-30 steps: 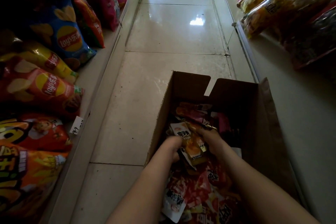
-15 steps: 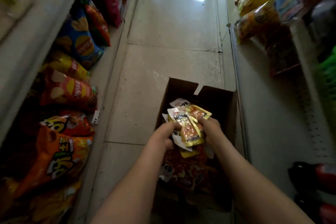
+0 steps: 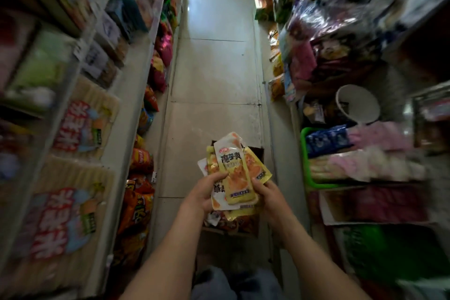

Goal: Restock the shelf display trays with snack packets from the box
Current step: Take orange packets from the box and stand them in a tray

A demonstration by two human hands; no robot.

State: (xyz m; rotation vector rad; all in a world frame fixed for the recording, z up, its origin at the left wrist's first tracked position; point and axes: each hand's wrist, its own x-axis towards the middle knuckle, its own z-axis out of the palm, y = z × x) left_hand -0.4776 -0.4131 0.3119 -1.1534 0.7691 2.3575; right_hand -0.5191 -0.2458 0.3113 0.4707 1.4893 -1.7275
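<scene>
Head view: I see left hand (image 3: 204, 193) and right hand (image 3: 270, 195) gripping snack packets (image 3: 235, 173) above the box (image 3: 258, 153); green tray (image 3: 304, 153) lies to its right.

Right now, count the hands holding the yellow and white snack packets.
2. The left hand pinches the left edge of the fanned yellow and white foil snack packets; the right hand holds their lower right edge. Neither is hidden.
</scene>
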